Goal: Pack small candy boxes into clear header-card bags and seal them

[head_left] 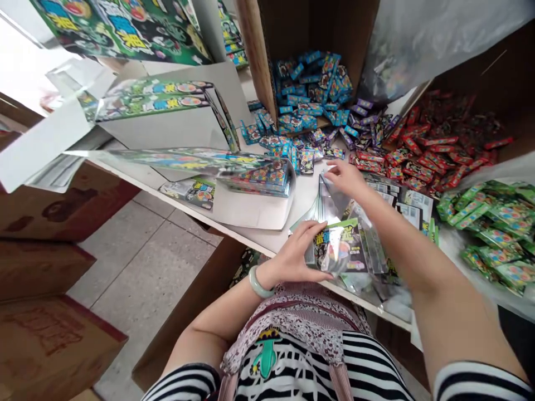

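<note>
Near the table's front edge my left hand (298,253) is wrapped round a clear plastic bag with a black and green printed card (340,248) inside or on it. Beyond it, my right hand (345,177) pinches the upper edge of a clear plastic sleeve (328,200), its fingertips close to the small packets. The sleeve stands up between both hands. More printed cards and clear bags (374,245) lie under my right forearm.
Blue packets (307,106), purple packets (371,125), red packets (434,150) and green packets (497,223) lie in heaps at the back and right. An open display box (254,206) and a larger white box (167,128) stand at the left. Cardboard boxes (45,334) sit on the floor.
</note>
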Motion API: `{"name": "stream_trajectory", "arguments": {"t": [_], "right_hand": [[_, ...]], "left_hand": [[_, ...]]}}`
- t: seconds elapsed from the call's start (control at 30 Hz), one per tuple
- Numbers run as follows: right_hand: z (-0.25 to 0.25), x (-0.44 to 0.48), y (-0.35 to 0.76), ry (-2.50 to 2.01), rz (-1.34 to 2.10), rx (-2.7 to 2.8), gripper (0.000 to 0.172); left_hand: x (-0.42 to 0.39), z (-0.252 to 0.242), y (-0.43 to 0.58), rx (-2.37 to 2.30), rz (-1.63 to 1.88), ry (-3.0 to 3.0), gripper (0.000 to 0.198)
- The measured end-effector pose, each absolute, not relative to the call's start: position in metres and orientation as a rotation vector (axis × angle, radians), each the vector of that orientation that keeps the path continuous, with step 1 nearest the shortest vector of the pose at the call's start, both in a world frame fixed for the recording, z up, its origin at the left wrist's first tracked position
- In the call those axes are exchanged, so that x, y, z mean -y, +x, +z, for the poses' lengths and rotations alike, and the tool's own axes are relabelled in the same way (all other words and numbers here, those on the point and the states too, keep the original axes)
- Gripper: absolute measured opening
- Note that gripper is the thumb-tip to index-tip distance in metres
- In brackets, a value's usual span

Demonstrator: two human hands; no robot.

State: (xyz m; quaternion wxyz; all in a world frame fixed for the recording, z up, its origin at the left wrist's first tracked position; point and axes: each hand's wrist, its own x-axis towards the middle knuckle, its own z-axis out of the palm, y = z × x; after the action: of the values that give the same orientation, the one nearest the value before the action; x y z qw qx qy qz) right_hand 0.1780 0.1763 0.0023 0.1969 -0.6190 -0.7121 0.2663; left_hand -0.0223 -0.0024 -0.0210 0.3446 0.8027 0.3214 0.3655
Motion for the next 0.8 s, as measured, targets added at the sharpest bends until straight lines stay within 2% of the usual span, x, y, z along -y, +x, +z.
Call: {"name": "stream_trajectory", "arguments": {"t": [0.1, 0.17, 0.33, 0.5, 0.6, 0.7, 0.8], "right_hand": [[-0.013, -0.223, 0.13, -1.953, 0.59, 2.072, 0.076], [-0.022, -0.239, 0.114, -2.007, 0.551, 2.081, 0.087], [-0.03, -0.247, 0.134, -1.766, 0.772, 1.897, 0.06], [-0.003, -0.198, 0.207, -1.536, 0.905, 1.735, 0.059], [0.028, -0.142, 0.253, -1.568, 0.646, 1.868, 0.056], [0.052, -0.092, 0.276, -1.836, 0.229, 2.116, 0.04], [0.061, -0.063, 0.28, -2.151, 0.17, 2.319, 0.029]], "left_hand": [[0.002, -0.021, -0.032, -0.857, 0.955, 2.036, 0.11], [-0.001, -0.022, -0.039, -0.889, 0.945, 2.007, 0.11], [-0.009, -0.026, -0.048, -0.902, 0.945, 1.943, 0.108], [-0.016, -0.031, -0.045, -0.915, 0.983, 1.941, 0.105], [-0.018, -0.032, -0.043, -0.956, 1.011, 1.981, 0.102], [-0.018, -0.03, -0.038, -1.014, 0.985, 2.03, 0.1], [-0.017, -0.03, -0.03, -1.047, 0.955, 2.067, 0.098]]}}
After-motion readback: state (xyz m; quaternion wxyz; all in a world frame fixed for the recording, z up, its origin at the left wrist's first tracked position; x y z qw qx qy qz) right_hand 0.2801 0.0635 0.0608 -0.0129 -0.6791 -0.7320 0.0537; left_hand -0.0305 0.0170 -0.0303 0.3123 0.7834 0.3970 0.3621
